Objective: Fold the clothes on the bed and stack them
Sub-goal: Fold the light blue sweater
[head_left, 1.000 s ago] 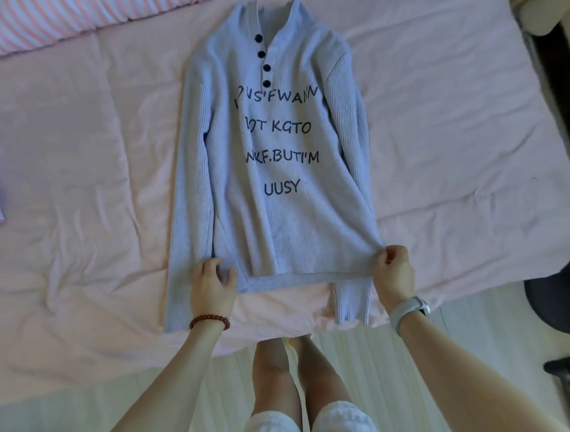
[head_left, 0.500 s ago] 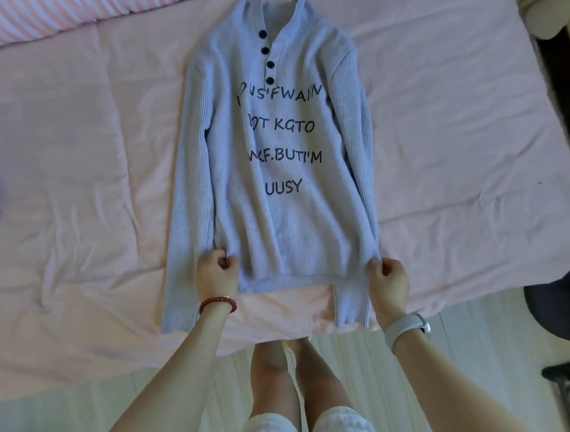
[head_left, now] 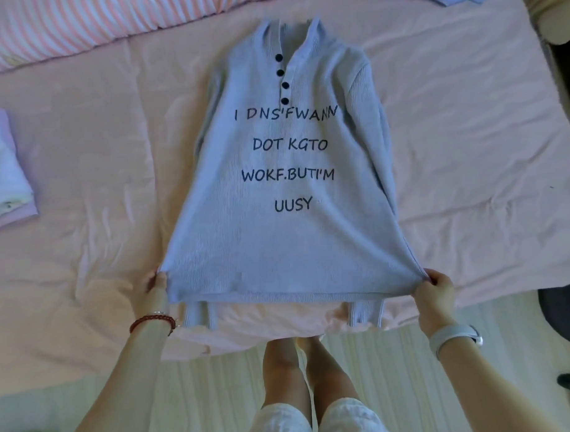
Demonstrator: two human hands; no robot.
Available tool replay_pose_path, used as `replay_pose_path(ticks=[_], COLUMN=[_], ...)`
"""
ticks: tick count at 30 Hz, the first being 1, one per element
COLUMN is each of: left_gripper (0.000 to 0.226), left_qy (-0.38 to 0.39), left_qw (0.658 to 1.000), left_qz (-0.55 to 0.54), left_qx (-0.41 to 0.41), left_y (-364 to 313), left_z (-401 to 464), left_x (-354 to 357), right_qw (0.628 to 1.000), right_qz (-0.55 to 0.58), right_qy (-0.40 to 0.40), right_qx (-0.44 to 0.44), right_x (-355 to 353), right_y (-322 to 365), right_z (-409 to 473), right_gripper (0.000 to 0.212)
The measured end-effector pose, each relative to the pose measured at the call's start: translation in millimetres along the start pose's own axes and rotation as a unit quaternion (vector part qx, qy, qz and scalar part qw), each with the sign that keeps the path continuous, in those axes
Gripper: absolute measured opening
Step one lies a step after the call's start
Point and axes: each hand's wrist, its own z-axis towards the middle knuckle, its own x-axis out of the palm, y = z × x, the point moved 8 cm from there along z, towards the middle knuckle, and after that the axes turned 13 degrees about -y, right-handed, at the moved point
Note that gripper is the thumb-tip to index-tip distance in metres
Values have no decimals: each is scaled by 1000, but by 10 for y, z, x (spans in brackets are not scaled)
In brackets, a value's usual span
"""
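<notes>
Gripping the bottom corners of the pale blue sweater [head_left: 276,235], the left hand [head_left: 153,287] and right hand [head_left: 434,290] each clamp fingers on its hem. The sweater lies front-up on the pink bed [head_left: 102,144], folded clothes [head_left: 7,170] well left of it.

Both arms reach forward, left hand [head_left: 155,284] and right hand [head_left: 434,289] pinching, held apart.

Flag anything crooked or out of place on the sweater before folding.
The sweater is stretched between both hands, left hand and right hand, at the hem. Both sleeve cuffs hang below the hem, tucked underneath.
</notes>
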Motion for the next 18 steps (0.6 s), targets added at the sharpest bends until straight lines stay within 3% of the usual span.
replay_pose_path(ticks=[7, 9, 11, 14, 16, 18], left_gripper=[28, 31, 43, 59, 58, 53], left_qy=[47, 41, 6, 9, 70, 174], left_qw=[992, 986, 964, 893, 810, 740], left_qz=[115, 147, 207, 265, 297, 350], left_qx=[7, 62, 168, 363, 500, 547], left_y=[215, 95, -99, -370, -446, -331], left_z=[-33, -143, -295, -652, -983, -1206], left_x=[132, 191, 204, 327, 530, 741], right_qw=[996, 994, 988, 956, 904, 832], right_qz=[-81, -106, -141, -230, -300, -391], right_qy=[-2, -15, -34, -20, 26, 115], right_qx=[-36, -36, -56, -182, -305, -377], right_x=[-4, 49, 77, 183, 341, 524], right_y=[-224, -217, -165, 66, 204, 157], right_z=[11, -59, -143, -390, -592, -733], right_gripper=[23, 26, 34, 55, 63, 62])
